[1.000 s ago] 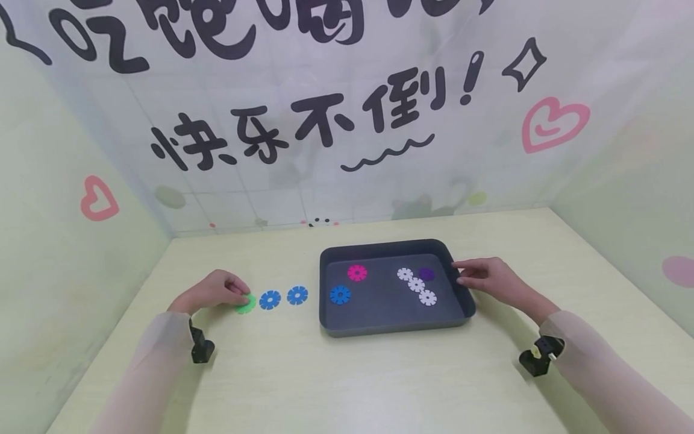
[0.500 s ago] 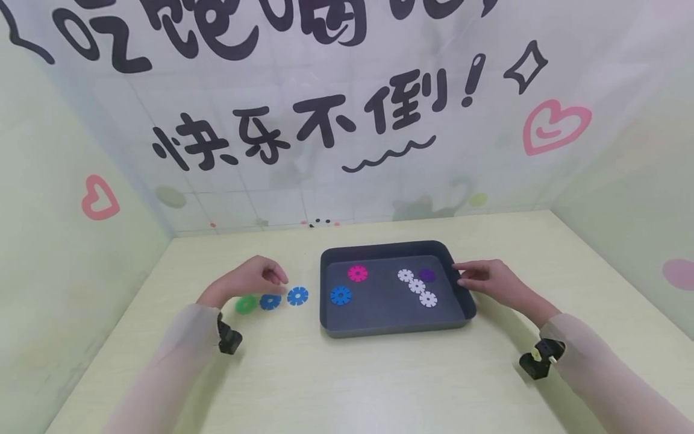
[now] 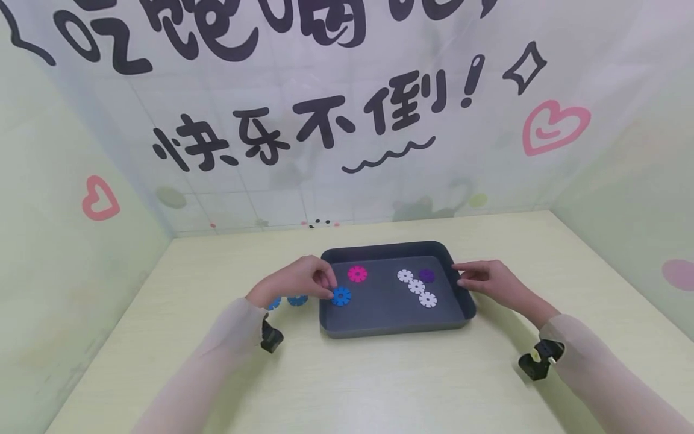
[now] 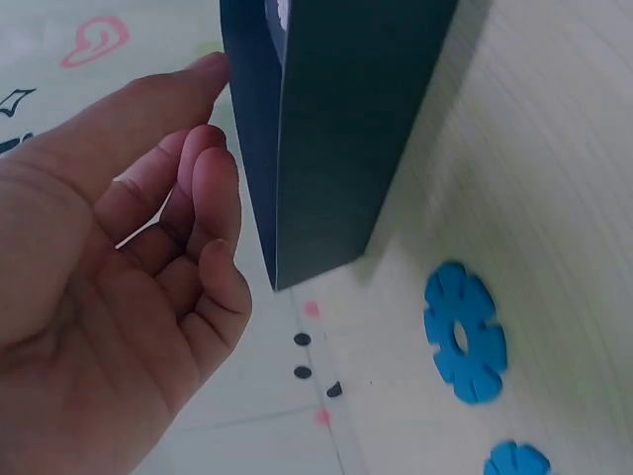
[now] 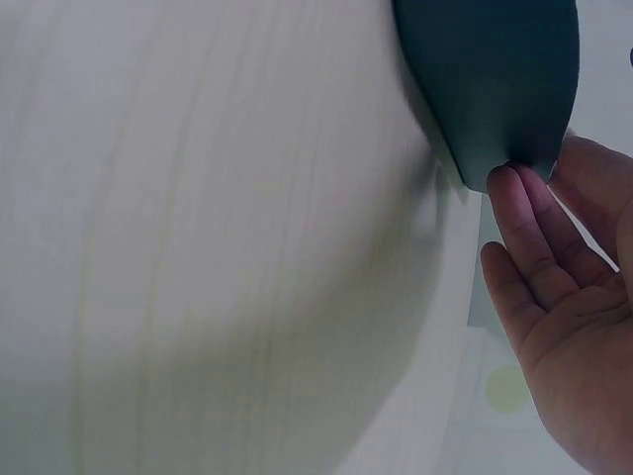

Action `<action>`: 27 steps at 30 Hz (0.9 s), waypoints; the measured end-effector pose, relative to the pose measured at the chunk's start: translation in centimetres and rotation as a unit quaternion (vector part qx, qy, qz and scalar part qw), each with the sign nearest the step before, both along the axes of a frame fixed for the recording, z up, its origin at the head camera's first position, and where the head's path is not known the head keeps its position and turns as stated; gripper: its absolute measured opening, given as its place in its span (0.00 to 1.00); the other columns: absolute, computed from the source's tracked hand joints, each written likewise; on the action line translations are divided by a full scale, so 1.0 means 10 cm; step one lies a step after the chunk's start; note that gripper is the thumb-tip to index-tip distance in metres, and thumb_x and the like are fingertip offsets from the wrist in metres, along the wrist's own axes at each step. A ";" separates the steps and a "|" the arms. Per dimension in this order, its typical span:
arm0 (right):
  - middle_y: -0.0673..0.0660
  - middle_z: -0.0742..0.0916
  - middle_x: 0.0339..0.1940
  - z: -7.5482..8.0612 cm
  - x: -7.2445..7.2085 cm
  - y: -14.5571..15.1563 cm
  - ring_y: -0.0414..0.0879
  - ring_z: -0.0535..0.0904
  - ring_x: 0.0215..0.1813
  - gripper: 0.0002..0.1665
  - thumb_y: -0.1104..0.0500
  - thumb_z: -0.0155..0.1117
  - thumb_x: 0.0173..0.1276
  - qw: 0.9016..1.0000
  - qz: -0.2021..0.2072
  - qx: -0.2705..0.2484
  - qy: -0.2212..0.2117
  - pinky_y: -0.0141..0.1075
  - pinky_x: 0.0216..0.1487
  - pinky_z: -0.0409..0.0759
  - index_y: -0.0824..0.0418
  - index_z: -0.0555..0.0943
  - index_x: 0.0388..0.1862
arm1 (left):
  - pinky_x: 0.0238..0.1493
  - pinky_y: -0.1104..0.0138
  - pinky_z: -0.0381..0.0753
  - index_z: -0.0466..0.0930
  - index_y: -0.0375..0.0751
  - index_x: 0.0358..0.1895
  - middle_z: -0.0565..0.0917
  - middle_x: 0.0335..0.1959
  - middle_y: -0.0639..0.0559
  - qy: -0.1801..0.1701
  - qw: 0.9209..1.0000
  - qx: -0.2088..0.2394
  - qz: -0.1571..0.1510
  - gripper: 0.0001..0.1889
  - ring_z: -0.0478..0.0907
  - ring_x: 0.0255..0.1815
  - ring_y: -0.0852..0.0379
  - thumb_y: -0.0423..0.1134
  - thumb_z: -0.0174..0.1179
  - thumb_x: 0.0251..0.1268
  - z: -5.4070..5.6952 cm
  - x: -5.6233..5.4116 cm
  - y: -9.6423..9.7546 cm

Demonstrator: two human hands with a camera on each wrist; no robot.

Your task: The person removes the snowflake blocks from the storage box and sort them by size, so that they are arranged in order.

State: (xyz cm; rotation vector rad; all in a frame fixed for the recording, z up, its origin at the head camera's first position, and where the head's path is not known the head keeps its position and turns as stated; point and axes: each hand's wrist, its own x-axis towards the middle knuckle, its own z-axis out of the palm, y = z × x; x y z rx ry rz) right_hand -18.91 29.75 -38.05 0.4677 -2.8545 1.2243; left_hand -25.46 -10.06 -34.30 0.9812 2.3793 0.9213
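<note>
My left hand (image 3: 306,278) hovers over the left rim of a dark grey tray (image 3: 379,331), fingers loosely bent around nothing. Its fingertips are right beside a blue notched disc (image 3: 341,296) lying in the tray; contact cannot be made out. In the left wrist view, thumb and fingers (image 4: 213,208) are apart near the tray wall (image 4: 336,148). My right hand (image 3: 496,282) pinches the tray's right wall, with some fingertips outside and another digit behind the rim in the right wrist view. Also inside lie a pink disc (image 3: 357,274), a purple disc (image 3: 427,275) and three joined white discs (image 3: 416,286).
Two more blue discs lie on the pale wooden table (image 3: 379,386) left of the tray; the nearer one (image 4: 465,333) shows well in the left wrist view. A printed wall sheet (image 3: 282,193) rises behind the table, with side panels left and right.
My left hand has left the green disc on the table and moved right to the tray's left side. The green disc is now hidden behind the left arm. My right hand stays put.
</note>
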 end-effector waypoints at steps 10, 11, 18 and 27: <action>0.60 0.85 0.34 0.01 0.01 -0.01 0.44 0.81 0.36 0.24 0.64 0.64 0.60 1.000 -0.004 -0.002 -0.002 0.32 0.34 0.78 0.75 0.74 0.54 | 0.33 0.70 0.76 0.80 0.36 0.34 0.78 0.27 0.52 0.016 0.999 -0.044 -0.025 0.09 0.73 0.29 0.58 0.28 0.68 0.47 -0.10 -0.14 0.27; 0.60 0.85 0.34 0.01 0.01 -0.01 0.44 0.81 0.36 0.24 0.64 0.64 0.60 1.000 -0.004 -0.001 -0.002 0.32 0.34 0.78 0.75 0.74 0.54 | 0.33 0.70 0.76 0.80 0.36 0.34 0.78 0.28 0.51 0.018 0.998 -0.052 -0.030 0.10 0.73 0.30 0.58 0.28 0.69 0.46 -0.10 -0.15 0.29; 0.61 0.85 0.35 0.00 0.02 -0.01 0.48 0.82 0.37 0.24 0.64 0.64 0.60 1.000 -0.006 0.001 0.002 0.32 0.35 0.78 0.75 0.74 0.54 | 0.36 0.70 0.73 0.80 0.42 0.34 0.77 0.30 0.55 0.059 0.984 -0.161 -0.052 0.14 0.72 0.33 0.59 0.28 0.71 0.41 -0.07 -0.24 0.45; 0.62 0.85 0.35 0.00 0.01 -0.01 0.49 0.82 0.37 0.24 0.64 0.64 0.60 1.000 -0.006 0.001 0.001 0.32 0.35 0.78 0.74 0.74 0.54 | 0.38 0.68 0.72 0.79 0.44 0.34 0.77 0.32 0.55 0.055 0.963 -0.257 -0.056 0.16 0.70 0.35 0.58 0.30 0.73 0.40 -0.06 -0.31 0.56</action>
